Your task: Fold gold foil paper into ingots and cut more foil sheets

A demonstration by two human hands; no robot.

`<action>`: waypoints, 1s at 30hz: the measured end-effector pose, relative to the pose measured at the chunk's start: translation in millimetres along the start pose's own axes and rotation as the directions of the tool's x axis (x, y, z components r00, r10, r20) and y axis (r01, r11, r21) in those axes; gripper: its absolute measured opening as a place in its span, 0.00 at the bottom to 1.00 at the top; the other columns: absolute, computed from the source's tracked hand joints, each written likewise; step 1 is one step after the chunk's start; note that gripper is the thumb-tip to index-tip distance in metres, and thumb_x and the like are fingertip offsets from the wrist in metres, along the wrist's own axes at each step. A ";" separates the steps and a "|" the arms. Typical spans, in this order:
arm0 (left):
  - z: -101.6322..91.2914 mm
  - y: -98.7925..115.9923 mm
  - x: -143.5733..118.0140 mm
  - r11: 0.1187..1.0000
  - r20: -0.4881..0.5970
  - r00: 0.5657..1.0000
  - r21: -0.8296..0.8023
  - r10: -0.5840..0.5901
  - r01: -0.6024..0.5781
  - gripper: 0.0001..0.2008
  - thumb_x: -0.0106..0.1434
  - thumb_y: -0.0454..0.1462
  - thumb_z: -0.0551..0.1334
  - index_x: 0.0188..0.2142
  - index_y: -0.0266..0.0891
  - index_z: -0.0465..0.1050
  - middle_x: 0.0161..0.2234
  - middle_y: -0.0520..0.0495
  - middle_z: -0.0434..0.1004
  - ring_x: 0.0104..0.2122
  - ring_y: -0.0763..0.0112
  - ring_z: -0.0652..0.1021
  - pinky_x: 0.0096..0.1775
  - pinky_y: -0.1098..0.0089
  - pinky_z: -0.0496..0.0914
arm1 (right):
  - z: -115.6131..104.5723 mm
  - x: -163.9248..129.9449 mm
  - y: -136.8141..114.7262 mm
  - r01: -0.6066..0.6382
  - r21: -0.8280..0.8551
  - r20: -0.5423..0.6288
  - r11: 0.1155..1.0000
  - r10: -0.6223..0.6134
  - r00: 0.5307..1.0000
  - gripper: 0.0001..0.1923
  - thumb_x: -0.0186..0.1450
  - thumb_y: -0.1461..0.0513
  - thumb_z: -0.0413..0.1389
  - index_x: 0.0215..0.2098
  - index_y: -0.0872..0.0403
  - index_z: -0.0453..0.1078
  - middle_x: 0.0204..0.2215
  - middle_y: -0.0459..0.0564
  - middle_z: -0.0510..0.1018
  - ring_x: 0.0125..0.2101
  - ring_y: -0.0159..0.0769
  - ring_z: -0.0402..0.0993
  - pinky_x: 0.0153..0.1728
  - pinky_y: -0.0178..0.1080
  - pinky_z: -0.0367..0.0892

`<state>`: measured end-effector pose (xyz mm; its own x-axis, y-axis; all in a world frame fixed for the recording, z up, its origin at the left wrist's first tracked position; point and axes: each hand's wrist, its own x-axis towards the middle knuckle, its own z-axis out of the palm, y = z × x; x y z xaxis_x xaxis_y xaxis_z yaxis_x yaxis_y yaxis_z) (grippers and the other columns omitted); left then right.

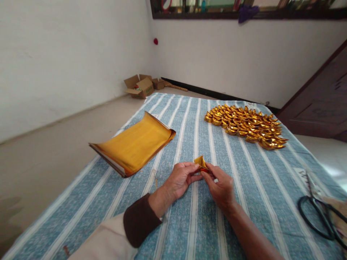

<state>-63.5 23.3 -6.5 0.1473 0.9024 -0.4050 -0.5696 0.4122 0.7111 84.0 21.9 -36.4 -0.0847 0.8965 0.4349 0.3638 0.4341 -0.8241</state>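
The small folded gold paper sits pinched between your two hands just above the striped cloth on the bench, near its middle. Your left hand grips its left side with the fingertips closed on it, and your right hand clamps its right edge. A curled stack of gold sheets lies to the left, a heap of folded gold pieces lies well beyond, and black scissors rest at the right edge.

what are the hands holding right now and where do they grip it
Both hands hold one small folded gold paper piece: the left hand pinches its lower left side, the right hand its lower right side, with the pointed top left free.
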 end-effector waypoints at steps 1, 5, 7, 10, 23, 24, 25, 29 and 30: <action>0.2 0.0 -0.1 1.000 0.005 1.000 -0.002 0.000 0.000 0.07 0.51 0.32 0.71 0.28 0.29 0.77 0.31 0.43 0.78 0.32 0.69 0.78 0.39 0.68 0.75 | 0.0 -0.3 0.2 -0.003 -0.002 0.005 1.000 0.003 1.000 0.15 0.63 0.59 0.56 0.48 0.50 0.74 0.34 0.50 0.81 0.34 0.39 0.78 0.36 0.40 0.74; 1.1 -0.3 -0.4 1.000 0.018 1.000 0.001 0.009 -0.009 0.07 0.52 0.33 0.70 0.29 0.29 0.78 0.31 0.42 0.78 0.33 0.69 0.78 0.39 0.69 0.75 | 0.1 -0.7 0.6 -0.023 -0.005 0.005 1.000 0.023 1.000 0.15 0.64 0.59 0.55 0.48 0.49 0.74 0.36 0.49 0.81 0.36 0.39 0.79 0.37 0.41 0.74; 1.4 -0.7 -0.4 1.000 0.017 1.000 0.000 0.013 -0.013 0.07 0.52 0.33 0.70 0.29 0.29 0.78 0.31 0.42 0.78 0.33 0.69 0.78 0.39 0.69 0.75 | 0.2 -0.6 0.4 -0.024 -0.009 0.006 1.000 0.024 1.000 0.15 0.64 0.59 0.55 0.48 0.49 0.74 0.36 0.49 0.81 0.36 0.39 0.79 0.37 0.41 0.74; 1.7 -1.1 -0.2 1.000 0.021 1.000 -0.001 0.015 -0.015 0.07 0.52 0.33 0.70 0.29 0.29 0.78 0.32 0.42 0.78 0.33 0.69 0.78 0.39 0.68 0.75 | 0.6 -0.6 0.2 -0.014 -0.015 -0.004 1.000 0.014 1.000 0.14 0.64 0.60 0.55 0.47 0.50 0.74 0.36 0.49 0.82 0.35 0.39 0.79 0.37 0.40 0.74; 3.5 -0.9 0.5 0.999 0.042 0.999 -0.031 0.006 -0.004 0.03 0.54 0.30 0.67 0.28 0.28 0.77 0.30 0.43 0.77 0.32 0.70 0.77 0.37 0.71 0.74 | 2.7 -1.4 2.8 0.081 -0.033 -0.043 0.996 -0.083 0.996 0.13 0.65 0.61 0.56 0.47 0.52 0.74 0.35 0.49 0.82 0.32 0.35 0.79 0.34 0.37 0.75; 3.1 -1.0 0.7 0.999 0.041 0.999 -0.036 0.005 -0.003 0.03 0.55 0.30 0.66 0.28 0.28 0.77 0.30 0.43 0.77 0.32 0.70 0.77 0.37 0.71 0.74 | 2.5 -1.3 2.7 0.093 -0.038 -0.042 0.995 -0.094 0.995 0.13 0.65 0.61 0.56 0.47 0.52 0.74 0.35 0.49 0.82 0.32 0.35 0.79 0.33 0.37 0.75; 2.6 -1.0 1.1 0.999 0.039 0.999 -0.041 0.005 -0.004 0.03 0.55 0.29 0.66 0.28 0.28 0.77 0.30 0.43 0.77 0.31 0.70 0.77 0.37 0.71 0.74 | 2.1 -1.1 2.5 0.106 -0.044 -0.041 0.993 -0.108 0.993 0.13 0.65 0.61 0.56 0.48 0.52 0.74 0.35 0.50 0.82 0.32 0.35 0.79 0.33 0.36 0.75; -0.2 0.6 2.6 0.997 0.022 1.000 -0.076 -0.004 0.006 0.03 0.58 0.28 0.63 0.29 0.29 0.76 0.29 0.43 0.76 0.31 0.69 0.78 0.38 0.68 0.74 | -1.4 0.1 1.5 0.192 -0.070 -0.035 0.979 -0.195 0.980 0.14 0.66 0.62 0.55 0.50 0.52 0.73 0.36 0.51 0.81 0.33 0.35 0.79 0.35 0.36 0.75; -0.9 1.2 3.0 0.996 0.020 1.000 -0.089 -0.012 0.014 0.04 0.59 0.28 0.62 0.29 0.29 0.76 0.29 0.43 0.76 0.31 0.69 0.78 0.39 0.67 0.75 | -2.6 0.5 0.8 0.219 -0.077 -0.030 0.973 -0.222 0.975 0.14 0.67 0.62 0.54 0.50 0.53 0.72 0.36 0.51 0.81 0.34 0.35 0.79 0.35 0.36 0.75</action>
<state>-64.5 26.4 -7.3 0.1708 0.8996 -0.4019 -0.6373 0.4119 0.6513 86.6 22.5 -35.9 -0.1359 0.7748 0.6174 0.4071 0.6118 -0.6782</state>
